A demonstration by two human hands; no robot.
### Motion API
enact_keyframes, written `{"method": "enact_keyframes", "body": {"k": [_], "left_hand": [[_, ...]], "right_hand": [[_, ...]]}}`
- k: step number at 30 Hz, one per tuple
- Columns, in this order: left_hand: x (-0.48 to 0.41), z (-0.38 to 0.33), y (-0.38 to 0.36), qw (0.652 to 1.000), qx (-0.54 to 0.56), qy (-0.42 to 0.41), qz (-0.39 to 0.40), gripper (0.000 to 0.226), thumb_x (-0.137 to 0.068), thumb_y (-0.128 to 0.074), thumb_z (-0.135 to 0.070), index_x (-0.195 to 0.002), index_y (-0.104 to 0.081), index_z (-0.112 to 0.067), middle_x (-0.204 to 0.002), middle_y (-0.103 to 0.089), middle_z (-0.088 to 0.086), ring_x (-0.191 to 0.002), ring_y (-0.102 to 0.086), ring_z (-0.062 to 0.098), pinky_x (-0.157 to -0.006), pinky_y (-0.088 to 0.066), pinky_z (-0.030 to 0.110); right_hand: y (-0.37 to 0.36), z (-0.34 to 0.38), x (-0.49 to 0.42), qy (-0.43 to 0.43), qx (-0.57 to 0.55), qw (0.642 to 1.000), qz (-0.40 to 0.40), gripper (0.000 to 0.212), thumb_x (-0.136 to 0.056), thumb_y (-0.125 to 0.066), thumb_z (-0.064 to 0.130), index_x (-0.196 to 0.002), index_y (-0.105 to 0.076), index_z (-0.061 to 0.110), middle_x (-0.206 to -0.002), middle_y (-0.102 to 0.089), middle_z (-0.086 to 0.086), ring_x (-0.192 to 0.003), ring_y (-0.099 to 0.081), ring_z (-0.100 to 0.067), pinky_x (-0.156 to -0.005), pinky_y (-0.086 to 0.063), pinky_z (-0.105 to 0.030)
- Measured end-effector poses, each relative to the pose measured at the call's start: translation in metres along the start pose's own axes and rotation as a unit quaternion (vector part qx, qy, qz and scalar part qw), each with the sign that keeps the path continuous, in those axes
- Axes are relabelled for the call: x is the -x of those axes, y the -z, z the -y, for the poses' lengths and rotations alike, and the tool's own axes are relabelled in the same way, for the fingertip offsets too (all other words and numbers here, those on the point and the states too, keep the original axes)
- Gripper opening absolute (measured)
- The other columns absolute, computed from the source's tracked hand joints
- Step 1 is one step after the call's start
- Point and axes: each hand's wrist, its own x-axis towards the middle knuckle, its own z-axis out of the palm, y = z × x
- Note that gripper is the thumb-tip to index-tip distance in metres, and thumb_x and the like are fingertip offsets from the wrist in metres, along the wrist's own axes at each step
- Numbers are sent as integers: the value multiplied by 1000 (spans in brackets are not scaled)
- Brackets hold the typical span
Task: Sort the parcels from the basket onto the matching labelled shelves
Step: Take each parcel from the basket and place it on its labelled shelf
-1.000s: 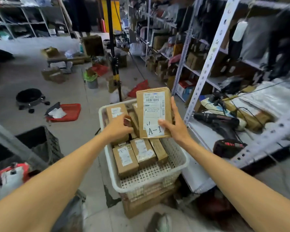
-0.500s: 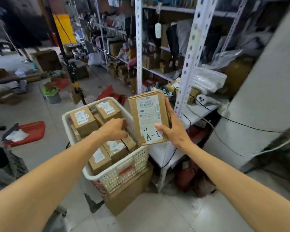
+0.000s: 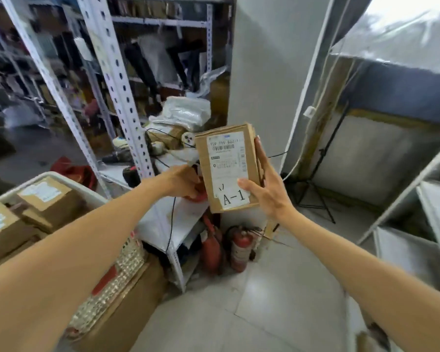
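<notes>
A brown cardboard parcel (image 3: 226, 168) with a white shipping label and a handwritten "A-1" tag stands upright in mid-air in front of me. My right hand (image 3: 267, 191) grips its right edge, thumb across the label's lower corner. My left hand (image 3: 182, 182) hovers at the parcel's lower left edge with curled fingers, seen from the back; whether it touches or holds anything is unclear. The white plastic basket (image 3: 61, 177) sits at lower left with several more labelled parcels (image 3: 46, 196) inside.
The basket rests on a cardboard box (image 3: 127, 301). A cluttered metal rack (image 3: 117, 85) with bags and cables stands behind it. Two red fire extinguishers (image 3: 240, 247) stand by a white pillar (image 3: 259, 59). A tripod (image 3: 313, 191) and white shelf compartments (image 3: 429, 224) are at right.
My view has swung right, so the basket slid to the lower left. My left hand left the basket and rose beside the parcel. My right hand kept hold of the A-1 parcel.
</notes>
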Motion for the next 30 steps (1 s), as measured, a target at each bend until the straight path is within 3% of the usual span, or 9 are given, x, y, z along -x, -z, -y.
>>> {"method": "enact_keyframes", "body": {"k": [4,7,10,15,18,21,23,26,30], "left_hand": [[-41,-75,-16,996,-59,-71,14,36,-78,-68,-33,-112,-61,-22,-109,-62,-5,-97,-59,18,-77,-46,24],[-69,-135,-28,989,-48,-133,33,40,-80,-71,-20,-118,-60,-16,-109,-65,2,-101,-60,19,-88,-48,28],[-95,-193,-40,975,-54,-207,67,41,-81,-72,-17,-120,-59,-15,-115,-63,4,-96,-57,16,-84,-47,27],[-122,-287,-59,938,-57,-329,99,39,-79,-74,-14,-116,-62,-14,-109,-65,6,-95,-60,19,-86,-50,29],[-128,-340,-65,911,-47,-395,107,37,-77,-75,-13,-112,-64,-14,-98,-66,2,-92,-62,19,-84,-51,30],[-130,-391,-72,878,-71,-459,119,34,-77,-74,-16,-109,-65,-19,-100,-67,1,-89,-62,18,-79,-51,27],[-126,-421,-79,851,-89,-503,122,32,-78,-73,-19,-109,-65,-20,-104,-67,3,-89,-61,18,-77,-50,27],[-116,-461,-93,809,-122,-560,132,31,-82,-70,-20,-112,-64,-19,-106,-67,2,-94,-61,19,-82,-51,30],[-93,-504,-115,758,-155,-614,156,35,-82,-70,-21,-116,-62,-20,-106,-68,-1,-96,-61,18,-88,-50,31]], "right_hand": [[73,-5,26,-20,46,993,-106,91,-81,-69,22,-147,-13,51,-133,-52,18,-122,-53,-5,-99,-48,-36],[125,-7,48,-29,79,980,-181,93,-84,-69,13,-150,-10,42,-127,-53,22,-118,-54,2,-96,-50,-26],[170,-8,72,-46,131,960,-244,92,-89,-64,6,-153,-6,36,-126,-49,38,-119,-53,5,-91,-50,-22],[223,13,111,-87,193,907,-364,81,-92,-61,17,-145,-10,51,-126,-49,30,-113,-56,5,-89,-54,-26],[247,32,131,-101,216,871,-429,75,-93,-61,15,-132,-16,60,-120,-51,33,-101,-57,16,-79,-54,-15],[266,48,148,-116,231,832,-491,83,-93,-61,17,-140,-7,58,-133,-53,14,-109,-59,2,-84,-55,-20],[276,59,159,-119,244,806,-526,85,-92,-61,17,-142,-3,56,-129,-52,23,-110,-59,1,-84,-55,-20],[285,72,178,-117,265,769,-569,86,-92,-61,16,-140,-4,59,-121,-45,38,-104,-55,14,-77,-51,-9],[284,95,201,-121,296,696,-643,79,-86,-65,30,-126,-14,77,-129,-50,19,-113,-55,-1,-89,-52,-22]]}}
